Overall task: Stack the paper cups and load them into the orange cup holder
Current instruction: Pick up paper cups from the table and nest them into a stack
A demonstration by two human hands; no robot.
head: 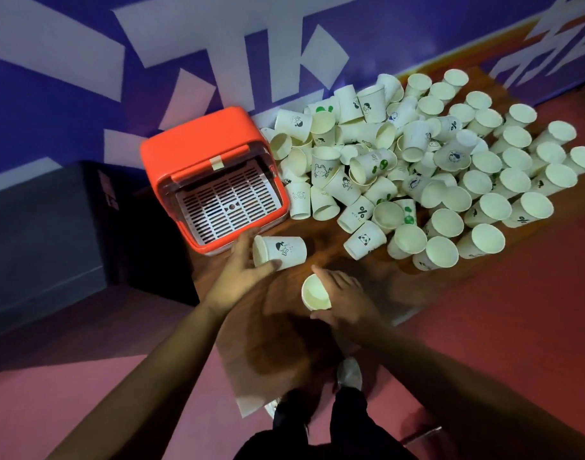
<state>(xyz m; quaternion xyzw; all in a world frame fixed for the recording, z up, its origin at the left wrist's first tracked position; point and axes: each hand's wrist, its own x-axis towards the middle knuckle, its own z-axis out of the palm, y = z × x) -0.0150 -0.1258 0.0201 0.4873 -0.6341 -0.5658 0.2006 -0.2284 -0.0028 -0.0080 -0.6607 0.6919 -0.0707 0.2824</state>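
Observation:
My left hand grips a white paper cup lying on its side, mouth to the left, a small dark figure printed on it. My right hand holds a second paper cup with its open mouth facing up toward me. The two cups are apart, above the wooden table. The orange cup holder stands at the table's left end, its lid raised and a white slotted tray showing inside with no cups in it. A big pile of loose paper cups covers the table's right side.
A blue wall with white shapes runs behind the table. A dark grey box sits left of the holder. The floor is red. My legs and a white shoe show below the table's near edge.

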